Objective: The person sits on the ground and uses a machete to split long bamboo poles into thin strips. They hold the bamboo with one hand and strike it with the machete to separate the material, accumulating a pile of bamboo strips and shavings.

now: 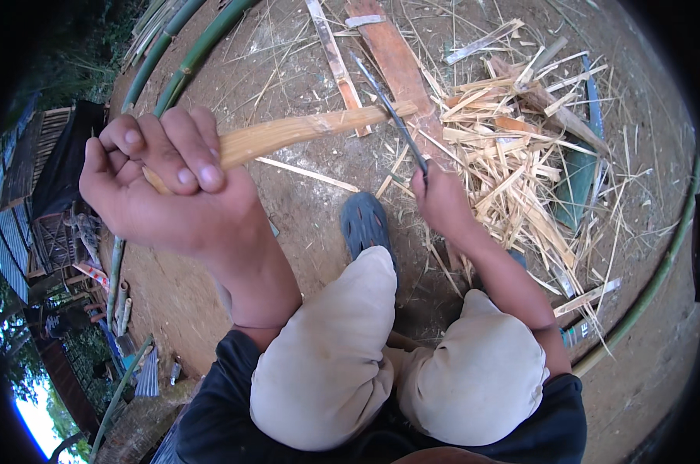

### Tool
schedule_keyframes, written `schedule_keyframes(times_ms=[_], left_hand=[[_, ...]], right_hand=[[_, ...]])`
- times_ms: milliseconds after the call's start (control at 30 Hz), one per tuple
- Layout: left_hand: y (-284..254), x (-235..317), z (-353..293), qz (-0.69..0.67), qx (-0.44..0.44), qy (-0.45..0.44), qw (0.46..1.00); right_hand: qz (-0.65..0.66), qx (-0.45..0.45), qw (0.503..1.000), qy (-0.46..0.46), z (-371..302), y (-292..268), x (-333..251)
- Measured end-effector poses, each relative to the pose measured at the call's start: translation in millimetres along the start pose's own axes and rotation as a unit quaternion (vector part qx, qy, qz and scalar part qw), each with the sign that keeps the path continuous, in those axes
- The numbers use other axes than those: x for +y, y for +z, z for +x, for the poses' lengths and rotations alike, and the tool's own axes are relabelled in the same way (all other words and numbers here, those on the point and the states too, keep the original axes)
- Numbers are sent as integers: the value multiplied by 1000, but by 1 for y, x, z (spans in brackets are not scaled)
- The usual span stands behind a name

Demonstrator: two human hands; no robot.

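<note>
My left hand [184, 182] is raised at the left, its fingers wrapped round one end of a pale, slightly curved wooden piece [296, 130]. The piece reaches right, and its far end lies by a long dark knife blade [386, 100]. Low in front of my right knee, my right hand [443, 197] is closed round the knife's handle, most of which the fingers hide. The blade points away and to the left, crossing the piece near its tip. Whether the edge touches the wood I cannot tell.
A heap of wood shavings and splinters [512, 178] lies on the ground right of the knife. Beyond are a reddish board [392, 54] and a narrow strip [334, 58]. Green bamboo poles [187, 66] lie at the far left. My shoe [365, 224] stands below the blade.
</note>
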State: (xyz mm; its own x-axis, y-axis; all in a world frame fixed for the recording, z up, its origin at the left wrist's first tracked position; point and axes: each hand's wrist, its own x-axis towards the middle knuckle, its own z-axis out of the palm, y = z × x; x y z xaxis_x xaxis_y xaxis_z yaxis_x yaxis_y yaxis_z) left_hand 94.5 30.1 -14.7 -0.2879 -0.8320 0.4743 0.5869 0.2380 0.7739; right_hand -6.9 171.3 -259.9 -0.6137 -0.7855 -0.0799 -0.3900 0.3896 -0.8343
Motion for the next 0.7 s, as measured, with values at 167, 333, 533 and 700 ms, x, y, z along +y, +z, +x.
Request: schedule_keyframes(times_ms=[167,333,533,700], left_hand=[[7,3,-4,8,-24,18,1000],[7,-2,0,24,2,8,1000],[-4,0,15,-5,37,20,999],[5,-4,11,6,28,-2,1000]], right_hand=[[44,8,983,-177,-25,-32,-60],[-21,-30,998,60,9,-7,11],[-74,-1,995,-68,-15,-16,-35],[-124,-20,988,91,19,-17,58]])
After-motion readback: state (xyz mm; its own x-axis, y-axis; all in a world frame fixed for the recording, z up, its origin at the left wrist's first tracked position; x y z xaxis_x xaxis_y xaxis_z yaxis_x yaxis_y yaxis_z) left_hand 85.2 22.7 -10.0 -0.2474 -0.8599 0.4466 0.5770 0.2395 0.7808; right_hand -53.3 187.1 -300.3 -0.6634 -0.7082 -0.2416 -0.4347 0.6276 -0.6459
